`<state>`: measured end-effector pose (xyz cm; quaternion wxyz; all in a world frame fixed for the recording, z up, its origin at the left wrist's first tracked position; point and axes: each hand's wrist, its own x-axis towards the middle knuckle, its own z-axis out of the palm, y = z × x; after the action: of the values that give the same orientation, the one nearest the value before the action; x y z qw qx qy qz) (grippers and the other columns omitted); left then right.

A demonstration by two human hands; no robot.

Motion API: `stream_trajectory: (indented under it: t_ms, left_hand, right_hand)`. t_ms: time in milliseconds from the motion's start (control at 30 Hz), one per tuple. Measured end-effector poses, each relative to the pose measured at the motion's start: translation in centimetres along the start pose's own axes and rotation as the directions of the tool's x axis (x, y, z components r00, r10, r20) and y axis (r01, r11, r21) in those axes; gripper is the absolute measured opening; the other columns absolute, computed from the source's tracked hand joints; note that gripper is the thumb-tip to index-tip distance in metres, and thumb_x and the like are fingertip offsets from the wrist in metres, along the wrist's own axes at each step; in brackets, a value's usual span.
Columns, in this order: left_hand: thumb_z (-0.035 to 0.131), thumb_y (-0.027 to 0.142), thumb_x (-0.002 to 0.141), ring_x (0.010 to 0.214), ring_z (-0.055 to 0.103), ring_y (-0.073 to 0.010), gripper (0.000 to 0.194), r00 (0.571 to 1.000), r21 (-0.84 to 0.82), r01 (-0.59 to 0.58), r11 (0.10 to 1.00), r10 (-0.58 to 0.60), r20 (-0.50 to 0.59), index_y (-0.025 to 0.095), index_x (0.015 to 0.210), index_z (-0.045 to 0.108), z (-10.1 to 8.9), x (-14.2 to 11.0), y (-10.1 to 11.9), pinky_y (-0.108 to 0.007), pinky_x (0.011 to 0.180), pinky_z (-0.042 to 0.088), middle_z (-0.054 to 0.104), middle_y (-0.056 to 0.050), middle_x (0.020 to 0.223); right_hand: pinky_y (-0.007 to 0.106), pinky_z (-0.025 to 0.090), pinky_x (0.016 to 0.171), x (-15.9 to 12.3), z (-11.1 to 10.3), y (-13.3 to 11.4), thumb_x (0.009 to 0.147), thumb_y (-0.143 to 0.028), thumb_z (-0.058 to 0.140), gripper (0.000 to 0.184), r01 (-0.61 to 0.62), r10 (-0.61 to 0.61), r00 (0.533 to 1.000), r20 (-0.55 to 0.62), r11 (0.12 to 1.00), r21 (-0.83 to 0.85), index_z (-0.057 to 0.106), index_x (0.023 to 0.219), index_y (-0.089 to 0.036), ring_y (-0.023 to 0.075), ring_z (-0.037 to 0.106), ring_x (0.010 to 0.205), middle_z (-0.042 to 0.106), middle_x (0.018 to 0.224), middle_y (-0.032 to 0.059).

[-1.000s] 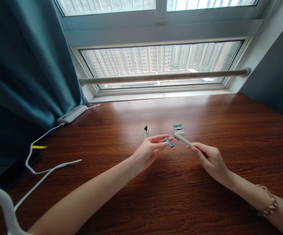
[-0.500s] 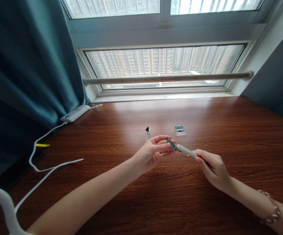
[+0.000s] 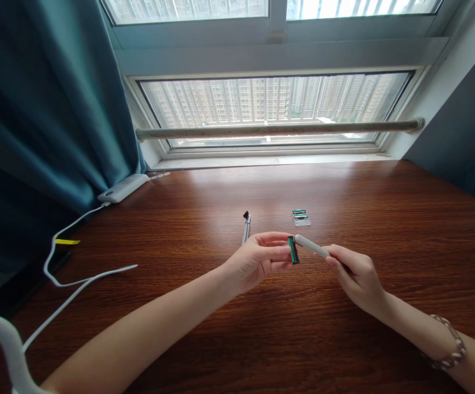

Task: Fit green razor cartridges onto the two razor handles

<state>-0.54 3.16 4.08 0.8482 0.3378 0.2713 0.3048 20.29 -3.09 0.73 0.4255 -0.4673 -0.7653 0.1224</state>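
My left hand [image 3: 258,258] pinches a small green razor cartridge [image 3: 293,249] between thumb and fingers, held upright just above the wooden table [image 3: 237,339]. My right hand [image 3: 354,273] grips a white razor handle [image 3: 311,247], and its tip touches the cartridge. A second razor handle [image 3: 245,225] with a dark head lies on the table just beyond my left hand. A clear tray of spare cartridges [image 3: 301,217] lies further back, behind the handle tip.
A white power bank [image 3: 123,189] sits at the back left by the teal curtain [image 3: 48,104], with white cables [image 3: 77,273] trailing over the table's left side. A window with a rail [image 3: 278,130] runs along the back edge.
The handle tip has come up to the cartridge and now meets it. My left hand has turned the cartridge from slanted to upright.
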Motion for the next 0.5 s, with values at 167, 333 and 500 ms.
stream_trajectory:
  t_ms: [167,333,500]
  left_hand:
    - [0.066,0.008,0.068,0.065,0.065,-0.0103,0.021,1.000,-0.014,-0.001,1.000,0.001,0.024,0.014,0.089,0.066,0.00,-0.03,0.01,-0.019,0.061,0.052,0.068,-0.003,0.078]
    - [0.067,0.014,0.069,0.067,0.067,-0.0163,0.026,0.998,0.040,0.033,0.999,-0.036,0.052,0.015,0.094,0.065,-0.02,-0.18,-0.17,-0.025,0.064,0.054,0.068,-0.004,0.079]
    - [0.066,0.016,0.070,0.059,0.066,-0.0145,0.028,0.995,0.078,0.035,0.996,-0.042,0.090,0.018,0.098,0.063,-0.16,-0.18,-0.10,-0.021,0.052,0.052,0.066,-0.004,0.083]
  right_hand:
    - [0.023,0.040,0.053,0.02,-0.09,0.00,0.085,-0.019,0.041,0.016,0.052,-0.052,0.998,0.032,0.999,0.003,0.056,0.090,-0.016,0.0122,0.053,0.056,0.059,0.069,0.0033]
    - [0.022,0.040,0.054,0.07,0.03,0.06,0.086,-0.020,0.041,0.016,-0.011,0.011,1.000,-0.028,1.000,-0.009,0.057,0.088,-0.015,0.0124,0.053,0.057,0.057,0.067,0.0026]
    - [0.022,0.037,0.052,-0.17,0.04,0.33,0.085,-0.017,0.042,0.015,0.107,-0.107,0.994,0.008,0.994,-0.027,0.055,0.093,-0.015,0.0112,0.049,0.054,0.055,0.067,0.0023]
